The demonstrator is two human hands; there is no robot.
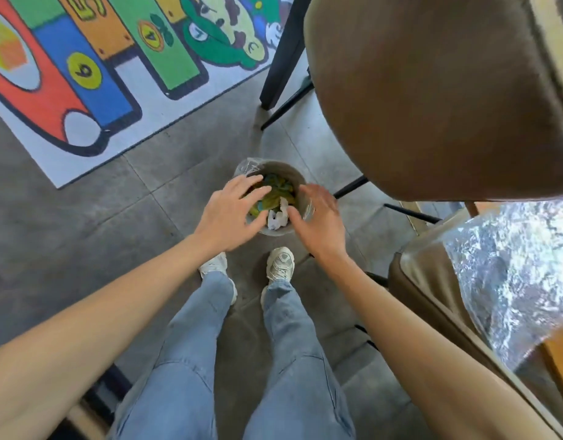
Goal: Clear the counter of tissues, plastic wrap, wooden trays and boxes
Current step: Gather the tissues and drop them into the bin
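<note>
A small round bin (288, 170) lined with a clear bag stands on the grey floor just ahead of my feet. Inside lie crumpled white tissues (277, 217) and yellow-green and blue wrappers (275, 193). My left hand (232, 214) hovers over the bin's left rim, fingers spread, holding nothing. Over the right rim my right hand (318, 220) is also open and empty. A sheet of crinkled plastic wrap (508, 271) hangs over the counter edge at the right.
A brown padded chair (432, 90) with black legs stands close on the right, above the bin. A second chair back (432, 290) is lower right. A colourful play mat (92, 68) covers the floor at the upper left. My shoes (280, 263) stand just behind the bin.
</note>
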